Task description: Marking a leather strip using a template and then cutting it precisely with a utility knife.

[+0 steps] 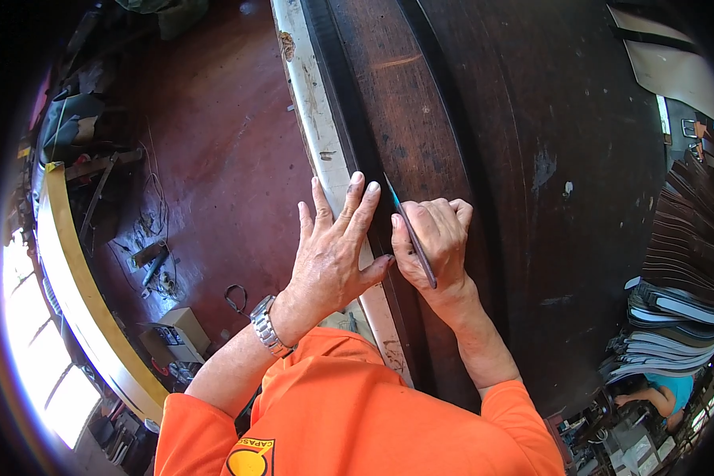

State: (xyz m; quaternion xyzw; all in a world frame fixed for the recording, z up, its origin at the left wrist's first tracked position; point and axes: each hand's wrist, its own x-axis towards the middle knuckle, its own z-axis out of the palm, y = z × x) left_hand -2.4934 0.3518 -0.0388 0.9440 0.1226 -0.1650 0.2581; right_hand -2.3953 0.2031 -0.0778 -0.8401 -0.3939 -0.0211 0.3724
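Observation:
My left hand (335,242) lies with fingers spread over a long dark strip (343,111) and the pale edge (322,147) of the bench. My right hand (440,246), just right of it, is closed around a slim dark-handled tool (423,266), whose narrow tip rests by the strip, beside my left fingertips. The tip looks bluish; its exact kind is unclear. A second dark band (436,71) runs lengthwise on the worn brown wooden surface (401,95).
At right are a pale sheet (665,59), fanned dark strips (682,238) and stacked pieces (670,317). A person in turquoise (670,393) is at lower right. Left lie the red floor (198,119), cords, a cardboard box (182,325) and a long yellowish beam (87,301).

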